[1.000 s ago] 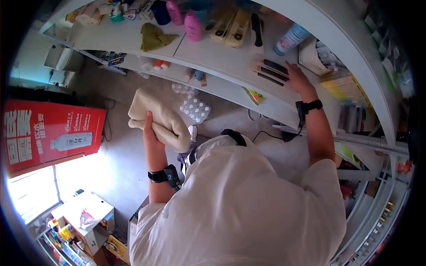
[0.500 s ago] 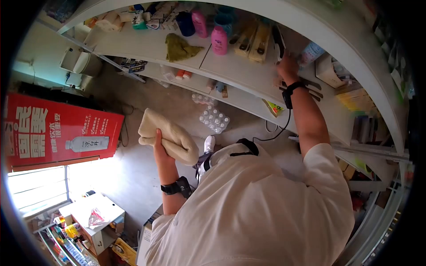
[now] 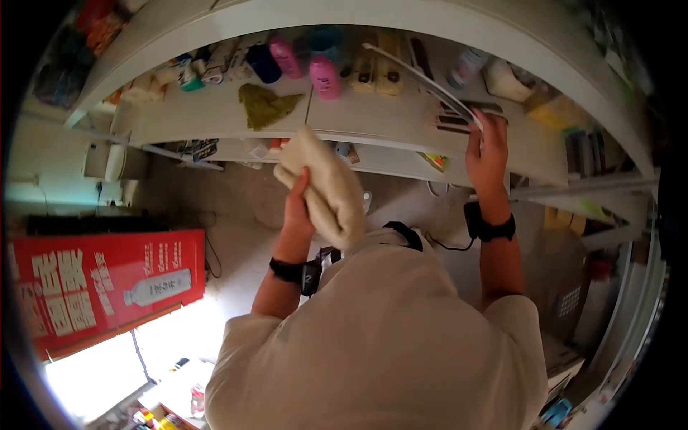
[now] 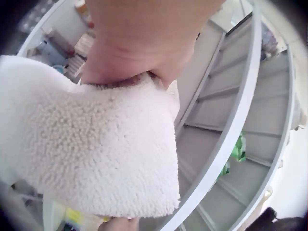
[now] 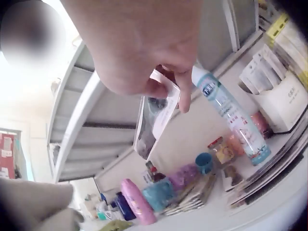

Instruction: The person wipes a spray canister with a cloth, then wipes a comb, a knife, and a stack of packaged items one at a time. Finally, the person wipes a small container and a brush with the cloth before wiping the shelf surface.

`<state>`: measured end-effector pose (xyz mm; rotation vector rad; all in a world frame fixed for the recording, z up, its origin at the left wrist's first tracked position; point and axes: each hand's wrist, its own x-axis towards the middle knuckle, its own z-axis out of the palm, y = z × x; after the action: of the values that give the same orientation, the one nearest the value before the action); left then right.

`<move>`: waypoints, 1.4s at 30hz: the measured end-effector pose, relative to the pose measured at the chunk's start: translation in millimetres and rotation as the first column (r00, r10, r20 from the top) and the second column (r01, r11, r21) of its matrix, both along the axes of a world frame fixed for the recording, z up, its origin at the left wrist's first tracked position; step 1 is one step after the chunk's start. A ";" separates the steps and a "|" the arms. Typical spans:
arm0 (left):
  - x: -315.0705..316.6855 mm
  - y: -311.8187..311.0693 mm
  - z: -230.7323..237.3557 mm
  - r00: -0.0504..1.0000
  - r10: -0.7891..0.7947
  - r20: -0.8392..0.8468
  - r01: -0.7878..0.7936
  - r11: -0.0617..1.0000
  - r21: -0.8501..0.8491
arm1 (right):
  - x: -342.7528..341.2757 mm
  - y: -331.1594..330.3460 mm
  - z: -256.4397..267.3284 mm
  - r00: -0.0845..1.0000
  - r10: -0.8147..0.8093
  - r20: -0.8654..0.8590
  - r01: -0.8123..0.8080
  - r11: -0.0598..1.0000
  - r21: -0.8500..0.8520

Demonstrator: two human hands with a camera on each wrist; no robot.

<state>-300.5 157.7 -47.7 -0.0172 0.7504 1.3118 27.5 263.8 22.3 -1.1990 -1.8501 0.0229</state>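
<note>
My left hand (image 3: 297, 209) grips a folded cream fleece cloth (image 3: 328, 190), thumb on top of the fold. In the left wrist view the thick, fuzzy cloth (image 4: 91, 144) hides most of the fingers. Over the shelf, my right hand (image 3: 489, 154) pinches one end of a long, thin, flat package (image 3: 423, 77) with white edges, which slants up to the left. Dark contents show through the package (image 5: 155, 122) in the right wrist view. Below it, several long dark strips (image 3: 459, 118) lie on the shelf board, near a blue and white spray can (image 5: 233, 118).
The white shelf (image 3: 387, 118) also bears pink bottles (image 3: 325, 77), an olive cloth (image 3: 266, 105), yellowish packs (image 3: 376, 75) and a white box (image 5: 284, 103). An upper shelf edge (image 3: 344, 20) curves above. A red poster panel (image 3: 111, 287) stands at left.
My right hand has moved from the dark strips to the flat package, gripped it and lifted it off the shelf. My left hand has brought the fleece cloth closer to the shelf edge.
</note>
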 end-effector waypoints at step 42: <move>288.8 -18.8 52.0 0.961 -0.132 -0.243 0.222 0.892 0.394 | 193.0 -224.3 13.2 0.945 0.328 -0.019 -0.238 0.644 -0.727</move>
<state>-11.7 138.8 4.3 0.5343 0.6167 1.2857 220.5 39.5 35.5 -1.4158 -2.1982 0.9773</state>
